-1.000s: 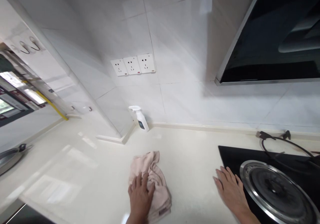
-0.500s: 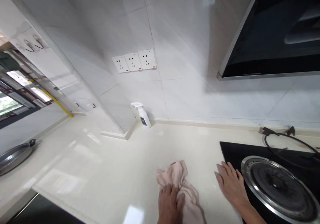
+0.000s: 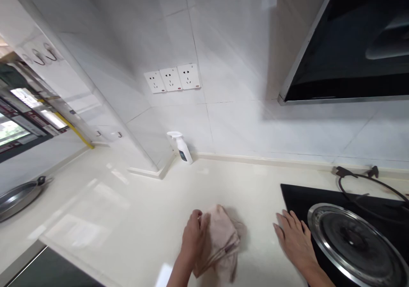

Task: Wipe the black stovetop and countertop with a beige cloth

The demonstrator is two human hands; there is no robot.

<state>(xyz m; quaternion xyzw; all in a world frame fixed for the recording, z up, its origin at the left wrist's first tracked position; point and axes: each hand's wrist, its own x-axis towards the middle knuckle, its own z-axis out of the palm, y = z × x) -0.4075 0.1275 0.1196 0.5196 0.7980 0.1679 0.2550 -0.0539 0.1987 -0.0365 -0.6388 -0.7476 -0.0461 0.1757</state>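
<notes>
A pale pink cloth point(image 3: 220, 231) is bunched over the light countertop point(image 3: 137, 218), its lower part lifted and folding. My left hand point(image 3: 194, 233) grips the cloth along its left edge, fingers curled round it. To the right, my right hand point(image 3: 294, 238) lies flat with fingers spread, across the left edge of the black cooktop point(image 3: 292, 191) and the counter beside it. Nothing is in that hand. Close to its fingertips is the round burner plate with a metal rim point(image 3: 354, 240).
A white spray bottle point(image 3: 182, 148) stands against the wall by the corner. Dark cable point(image 3: 377, 178) loops behind the cooktop. Wall sockets point(image 3: 171, 79) are above the counter, and a black range hood point(image 3: 348, 52) overhangs the right. A metal pan lid point(image 3: 19, 197) lies far left.
My left hand has moved left and rolled onto its side, pulling up and folding over the cloth that lay spread beneath it. My right hand has stayed nearly in place.
</notes>
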